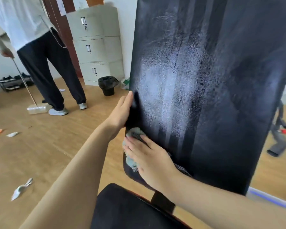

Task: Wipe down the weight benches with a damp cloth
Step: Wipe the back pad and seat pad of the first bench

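Mid-wipe on the raised back pad (205, 80). Left hand (120, 111) curled round the pad's left edge, steadying. Right hand (149, 156) just below it, fingers spread flat, pressing the cloth (132, 160) onto the pad's lower left corner (cloth mostly hidden). Next, probably: sweeping rightward across the streaked face. Pad's top cut off.

Bench back pad (205, 80): black textured vinyl with pale grey-white streaks and a speckled wet sheen; seat pad (122, 210) plain black. Cloth (134, 134): pale blue-grey fluff with a dark grey mesh patch. Floor (48, 146) tan wood-grain; cabinet (96, 43) light grey; bin (108, 85) black.
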